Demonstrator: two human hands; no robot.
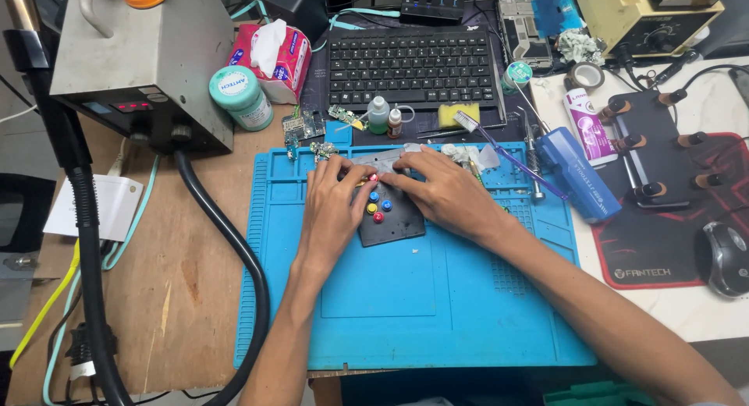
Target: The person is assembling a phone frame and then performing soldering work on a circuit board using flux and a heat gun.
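A dark flat controller shell with several round coloured buttons (blue, yellow, red) lies on the blue work mat. My left hand rests on its left side, fingertips at its top edge near a small red part. My right hand lies across its upper right, fingers pressing on the top edge. Most of the upper part of the shell is hidden under my fingers.
Behind the mat: a black keyboard, small bottles, circuit boards, a toothbrush, a tissue pack. A grey station with black hose stands left. Right: blue box, black holder, mouse.
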